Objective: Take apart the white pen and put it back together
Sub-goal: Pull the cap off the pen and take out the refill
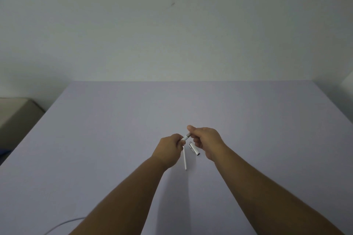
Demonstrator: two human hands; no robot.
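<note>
Both hands meet over the middle of the pale lilac table point(114, 139). Between them is the white pen body point(186, 136), a short white and grey piece. My left hand point(170, 149) grips its white end; my right hand point(206, 139) pinches its grey end between thumb and fingers. Most of the piece is hidden by my fingers. On the table just below lies the white pen cap point(194, 148) with a silver clip. A thin white refill point(185, 159) lies beside it, pointing towards me.
A white cable point(63, 224) curves across the near left corner of the table. A beige cushioned seat point(17, 114) stands off the table's left edge. A plain pale wall point(172, 25) rises behind the far edge.
</note>
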